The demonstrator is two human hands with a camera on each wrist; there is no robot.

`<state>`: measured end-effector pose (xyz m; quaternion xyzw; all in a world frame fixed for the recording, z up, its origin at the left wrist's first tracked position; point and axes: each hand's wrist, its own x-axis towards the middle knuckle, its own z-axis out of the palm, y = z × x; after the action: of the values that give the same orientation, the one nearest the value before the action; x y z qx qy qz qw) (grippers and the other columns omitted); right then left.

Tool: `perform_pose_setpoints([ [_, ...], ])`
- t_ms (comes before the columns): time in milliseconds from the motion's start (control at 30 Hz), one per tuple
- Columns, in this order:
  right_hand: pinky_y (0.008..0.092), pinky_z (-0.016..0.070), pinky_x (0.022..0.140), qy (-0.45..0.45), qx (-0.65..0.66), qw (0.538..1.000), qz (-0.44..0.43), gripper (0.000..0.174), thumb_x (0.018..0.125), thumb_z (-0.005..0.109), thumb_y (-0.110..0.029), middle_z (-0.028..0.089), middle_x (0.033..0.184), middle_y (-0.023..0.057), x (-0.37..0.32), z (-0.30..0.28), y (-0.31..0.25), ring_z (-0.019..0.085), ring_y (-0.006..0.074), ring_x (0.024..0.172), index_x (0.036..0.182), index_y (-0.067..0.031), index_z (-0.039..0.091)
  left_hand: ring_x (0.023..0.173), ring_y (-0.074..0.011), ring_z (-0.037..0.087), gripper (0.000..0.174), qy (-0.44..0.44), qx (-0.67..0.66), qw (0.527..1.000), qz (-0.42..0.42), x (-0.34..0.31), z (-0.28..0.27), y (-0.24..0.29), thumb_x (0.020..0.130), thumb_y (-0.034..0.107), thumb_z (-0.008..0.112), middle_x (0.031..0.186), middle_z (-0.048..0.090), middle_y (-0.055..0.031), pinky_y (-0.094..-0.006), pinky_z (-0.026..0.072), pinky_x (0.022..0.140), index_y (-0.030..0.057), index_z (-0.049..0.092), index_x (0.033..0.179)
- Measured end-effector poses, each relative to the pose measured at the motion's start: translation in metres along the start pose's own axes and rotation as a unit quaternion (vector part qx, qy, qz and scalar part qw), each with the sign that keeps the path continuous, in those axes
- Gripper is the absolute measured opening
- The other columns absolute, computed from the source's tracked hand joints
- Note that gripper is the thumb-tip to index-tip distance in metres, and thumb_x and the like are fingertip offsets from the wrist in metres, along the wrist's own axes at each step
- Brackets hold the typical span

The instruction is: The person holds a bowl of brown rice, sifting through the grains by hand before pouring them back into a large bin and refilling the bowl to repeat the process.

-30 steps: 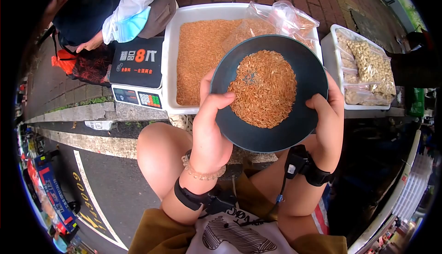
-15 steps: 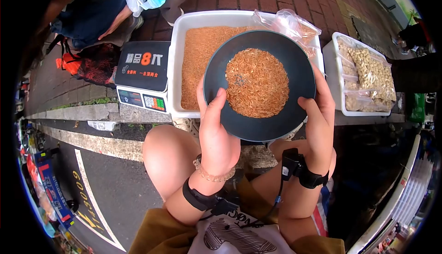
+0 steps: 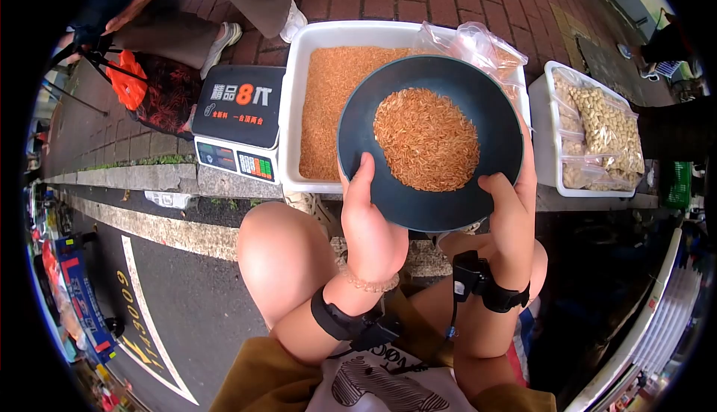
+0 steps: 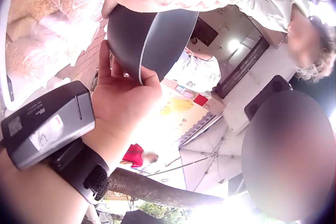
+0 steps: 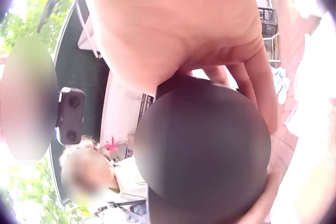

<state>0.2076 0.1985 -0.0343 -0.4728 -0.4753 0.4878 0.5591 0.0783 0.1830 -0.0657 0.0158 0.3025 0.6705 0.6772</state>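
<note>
A dark grey round bowl [image 3: 358, 124], held up in front of me, carries a heap of reddish-brown rice grains [image 3: 427, 139] at its middle. My left hand [image 3: 373, 225] grips the near-left side, thumb over the rim; a beaded bracelet circles that wrist. On the right side my right hand [image 3: 511, 214] grips the rim, its thumb bent inside and its fingers behind. The left wrist view shows the bowl's outside [image 4: 131, 32] between both hands. In the right wrist view, the right hand [image 5: 178, 24] spreads over the bowl's edge, and blur covers part of the bowl.
Behind the bowl stands a white tub [image 3: 296, 113] of similar grain, with clear plastic bags [image 3: 482, 42] at its back right. A digital scale [image 3: 239, 113] is to its left, a white crate [image 3: 553, 135] of bagged nuts to its right. A person's legs [image 3: 254, 1] are at back left.
The bowl has shifted slightly left relative to the tub. Grains now cover the dark mark seen earlier on its bottom. The person at back left has moved farther back. My head view has shifted.
</note>
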Motion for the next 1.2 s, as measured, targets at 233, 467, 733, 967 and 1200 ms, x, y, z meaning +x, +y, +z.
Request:
perform_pose_setpoints([
  [233, 0.0286, 0.0333, 0.1, 0.027, -0.059, 0.997, 0.051, 0.064, 0.073, 0.04, 0.011, 0.046, 0.131, 0.0111, -0.001, -0.007, 0.014, 0.044, 0.0167, 0.119, 0.137, 0.0005, 0.038, 0.121, -0.0221, 0.047, 0.043, 0.009, 0.044, 0.998, 0.039, -0.001, 0.002, 0.008, 0.095, 0.025, 0.047, 0.131, 0.049, -0.0077, -0.0388, 0.035, 0.102, 0.003, 0.041, 0.132],
  [467, 0.0265, 0.0377, 0.093, 0.024, -0.094, 0.994, 0.058, 0.048, 0.083, 0.046, 0.005, 0.053, 0.121, 0.0094, -0.003, -0.011, 0.022, 0.048, 0.0141, 0.109, 0.131, 0.0023, 0.044, 0.122, -0.0197, 0.041, 0.046, -0.017, 0.056, 0.997, 0.058, 0.0, 0.001, 0.011, 0.095, 0.016, 0.044, 0.132, 0.042, -0.0085, -0.0359, 0.0326, 0.104, 0.0091, 0.031, 0.138],
  [733, 0.0268, 0.0406, 0.088, 0.051, -0.128, 0.99, 0.031, 0.044, 0.082, 0.05, 0.004, 0.053, 0.114, 0.0074, 0.002, -0.009, 0.027, 0.051, 0.0142, 0.098, 0.126, 0.0, 0.049, 0.122, -0.0198, 0.041, 0.043, -0.02, 0.059, 0.996, 0.058, -0.001, 0.003, 0.011, 0.097, 0.018, 0.042, 0.133, 0.042, -0.0089, -0.0359, 0.0327, 0.104, 0.0098, 0.03, 0.138],
  [967, 0.0246, 0.0416, 0.08, 0.082, -0.138, 0.984, -0.07, 0.042, 0.08, 0.054, 0.003, 0.052, 0.109, 0.0068, -0.004, 0.001, 0.017, 0.048, 0.0132, 0.09, 0.121, -0.0022, 0.051, 0.12, -0.0191, 0.045, 0.04, 0.054, 0.164, 0.979, 0.106, 0.001, -0.002, -0.005, 0.097, 0.022, 0.049, 0.13, 0.046, -0.0067, -0.0378, 0.0361, 0.101, 0.0112, 0.036, 0.133],
  [1200, 0.0297, 0.027, 0.106, 0.073, 0.091, 0.982, 0.146, 0.054, 0.085, 0.046, 0.0, 0.041, 0.138, 0.014, -0.002, 0.022, 0.026, 0.035, 0.0202, 0.129, 0.138, -0.0014, 0.037, 0.124, -0.0147, 0.032, 0.038, -0.01, 0.193, 0.976, 0.102, 0.0, -0.003, -0.008, 0.1, 0.02, 0.041, 0.134, 0.036, -0.0092, -0.0297, 0.0217, 0.106, 0.0046, 0.034, 0.134],
])
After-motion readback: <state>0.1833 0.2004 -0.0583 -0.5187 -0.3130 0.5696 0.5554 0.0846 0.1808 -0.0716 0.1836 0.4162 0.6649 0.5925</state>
